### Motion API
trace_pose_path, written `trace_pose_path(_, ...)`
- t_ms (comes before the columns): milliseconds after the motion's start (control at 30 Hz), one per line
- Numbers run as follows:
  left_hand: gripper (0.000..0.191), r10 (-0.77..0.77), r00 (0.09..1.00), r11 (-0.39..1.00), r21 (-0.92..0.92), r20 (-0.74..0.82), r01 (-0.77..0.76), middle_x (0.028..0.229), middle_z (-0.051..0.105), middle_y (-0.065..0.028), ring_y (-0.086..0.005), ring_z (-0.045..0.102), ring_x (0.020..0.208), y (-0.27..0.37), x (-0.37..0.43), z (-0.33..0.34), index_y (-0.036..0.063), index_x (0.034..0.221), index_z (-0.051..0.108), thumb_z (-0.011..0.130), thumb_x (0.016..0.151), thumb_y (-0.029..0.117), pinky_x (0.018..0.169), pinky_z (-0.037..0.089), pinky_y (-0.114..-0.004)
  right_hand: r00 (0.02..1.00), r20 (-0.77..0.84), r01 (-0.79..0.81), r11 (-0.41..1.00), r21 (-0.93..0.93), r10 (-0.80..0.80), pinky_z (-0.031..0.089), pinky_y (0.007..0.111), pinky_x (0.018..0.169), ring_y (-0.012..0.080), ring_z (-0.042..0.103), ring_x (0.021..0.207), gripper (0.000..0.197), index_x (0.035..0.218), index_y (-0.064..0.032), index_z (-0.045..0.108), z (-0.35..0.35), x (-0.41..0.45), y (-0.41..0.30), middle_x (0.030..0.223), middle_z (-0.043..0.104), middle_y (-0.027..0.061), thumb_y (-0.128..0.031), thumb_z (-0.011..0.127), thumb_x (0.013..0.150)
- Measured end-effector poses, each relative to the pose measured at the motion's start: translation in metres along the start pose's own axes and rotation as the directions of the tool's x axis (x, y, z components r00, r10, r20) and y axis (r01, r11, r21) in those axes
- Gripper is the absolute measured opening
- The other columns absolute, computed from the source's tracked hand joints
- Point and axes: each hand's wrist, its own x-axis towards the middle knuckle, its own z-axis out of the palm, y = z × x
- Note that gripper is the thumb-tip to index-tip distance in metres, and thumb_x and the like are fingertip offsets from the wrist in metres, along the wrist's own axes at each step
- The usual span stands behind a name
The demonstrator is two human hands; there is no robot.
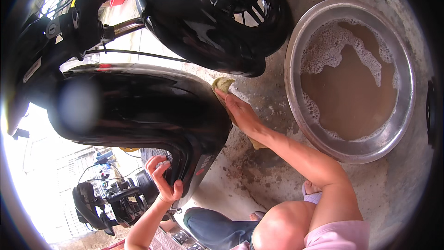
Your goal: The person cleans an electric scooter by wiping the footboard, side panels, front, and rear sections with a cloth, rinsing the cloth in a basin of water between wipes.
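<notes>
A black scooter fills the left and middle of the view, with its glossy leg shield (145,111) facing me. My right hand (241,111) presses a yellow-green cloth (223,84) against the lower edge of that shield. The cloth is partly hidden by my palm, and a corner hangs below my wrist. My left hand (162,178) curls over the body edge by the footboard (184,166), fingers on the inner side and thumb on the outer panel. To the right of my right hand stands a large metal basin (291,76) of brown, foamy water (350,100).
The scooter's front wheel and fender (208,31) rise at the top, near the basin's rim. Fork tubes (128,26) and a black cable (135,53) run between them and the handlebar area. Stained concrete floor (256,177) lies below my arms. My bent knee (282,225) is close by.
</notes>
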Motion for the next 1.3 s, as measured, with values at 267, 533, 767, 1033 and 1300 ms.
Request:
trace_pose_path(267, 0.057, 0.004, 0.999, 0.999, -0.038, 0.037, -0.002, 0.122, 0.041, -0.0198, -0.0319, 0.039, 0.117, -0.004, -0.001, 0.006, 0.0044, 0.12, 0.042, 0.055, 0.087, 0.05, 0.099, 0.03, -0.046, 0.997, -0.012, -0.082, 0.993, -0.08, 0.082, 0.033, 0.035, 0.109, 0.0315, 0.045, 0.131, 0.063, 0.139, -0.0098, 0.048, -0.018, 0.038, 0.041, 0.136, 0.054, 0.0151, -0.053, 0.024, 0.101)
trace_pose_path(533, 0.05, 0.022, 0.998, 1.0, 0.017, -0.055, -0.021, 0.111, 0.049, -0.0212, -0.0351, 0.046, 0.103, 0.003, 0.004, -0.004, 0.004, 0.111, 0.049, 0.055, 0.085, 0.045, 0.09, 0.037, -0.049, 0.951, 0.163, 0.294, 0.932, -0.212, -0.263, 0.022, 0.037, 0.114, 0.0311, 0.031, 0.139, 0.072, 0.146, -0.0083, 0.037, 0.024, 0.016, -0.063, 0.151, 0.033, 0.0153, -0.061, 0.025, 0.098)
trace_pose_path(767, 0.05, 0.06, 0.998, 0.998, 0.011, 0.0, -0.06, 0.115, 0.051, -0.0209, -0.0358, 0.046, 0.103, 0.011, 0.011, -0.001, 0.0033, 0.116, 0.05, 0.062, 0.079, 0.035, 0.093, 0.036, -0.049, 0.754, 0.274, 0.657, 0.695, -0.292, -0.597, 0.033, 0.044, 0.106, 0.0374, 0.041, 0.125, 0.059, 0.129, 0.005, 0.052, 0.07, 0.039, -0.147, 0.131, 0.046, 0.0237, -0.044, 0.042, 0.099)
trace_pose_path(1033, 0.052, 0.046, 0.999, 0.999, -0.005, -0.01, -0.046, 0.118, 0.051, -0.0189, -0.036, 0.045, 0.106, 0.012, 0.01, -0.002, 0.0035, 0.117, 0.052, 0.063, 0.074, 0.03, 0.096, 0.034, -0.048, 0.414, 0.292, 0.91, 0.378, -0.173, -0.862, 0.032, 0.045, 0.104, 0.0365, 0.041, 0.12, 0.05, 0.129, 0.0015, 0.052, 0.153, 0.074, -0.201, 0.129, 0.045, 0.0189, -0.037, 0.046, 0.098)
trace_pose_path(1300, 0.052, 0.06, 0.998, 0.997, -0.038, -0.036, -0.061, 0.118, 0.051, -0.0178, -0.0361, 0.045, 0.107, 0.012, 0.013, -0.004, 0.004, 0.117, 0.052, 0.064, 0.073, 0.03, 0.096, 0.034, -0.048, 0.492, 0.303, 0.871, 0.462, -0.169, -0.816, 0.035, 0.045, 0.102, 0.039, 0.043, 0.121, 0.052, 0.137, -0.0064, 0.046, 0.146, 0.091, -0.198, 0.131, 0.05, 0.0166, -0.043, 0.036, 0.101)
